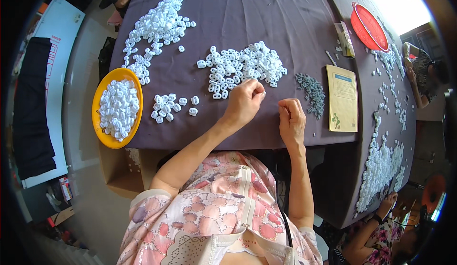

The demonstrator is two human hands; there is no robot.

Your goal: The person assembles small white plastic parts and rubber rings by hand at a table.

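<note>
Over the near edge of the middle pile, my left hand (244, 104) is closed in a pinch. A bit of white shows at its fingertips, too small to name. To its right, my right hand (292, 122) has its fingers curled together, and whatever they hold, if anything, is hidden. The two hands are apart. Just beyond my left hand lies a pile of small white plastic pieces with dark holes (247, 63). A heap of small grey pieces (312, 93) is to the right of my right hand. Closer on the left sits a smaller group of white pieces (166, 107).
At left, a yellow bowl (97, 122) holds many white pieces. Behind it spreads a larger white pile (159, 22). On the right lie a tan packet (342, 105) and a red basket (369, 27). Other people (376, 231) sit along the right side, near more white pieces (381, 170).
</note>
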